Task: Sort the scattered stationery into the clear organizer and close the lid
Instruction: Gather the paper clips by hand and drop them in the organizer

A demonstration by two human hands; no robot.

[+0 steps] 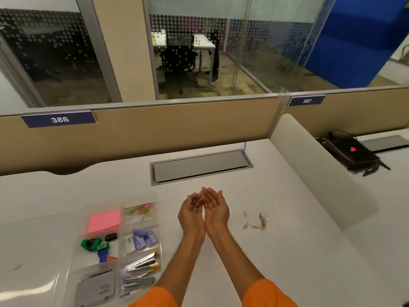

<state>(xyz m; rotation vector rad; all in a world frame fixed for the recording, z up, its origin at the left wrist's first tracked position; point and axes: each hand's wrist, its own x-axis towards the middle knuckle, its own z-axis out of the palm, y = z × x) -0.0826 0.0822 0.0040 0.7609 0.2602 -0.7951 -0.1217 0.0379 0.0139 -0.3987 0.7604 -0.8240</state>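
Grips wide: two hands, left hand (192,212) and right hand (215,209), are held cupped, empty, touching. One clear organizer (104,203) is set left; loose paper clips (260,221), tangled beyond counting, right on the surface (287,251).

A smooth matt white desk (287,251) is seen; on it, a glossy clear plastic organizer (141,197) beside shiny coloured wire paper clips (261,221).

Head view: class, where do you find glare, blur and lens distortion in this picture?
Head view: glare streaks on the clear lid at lower left. Head view: the wide lens bows the top of the partition. Head view: the stored clips in the organizer look smeared, while the loose paper clips look sharper. Head view: soft, even light, only faint shadows on the desk.
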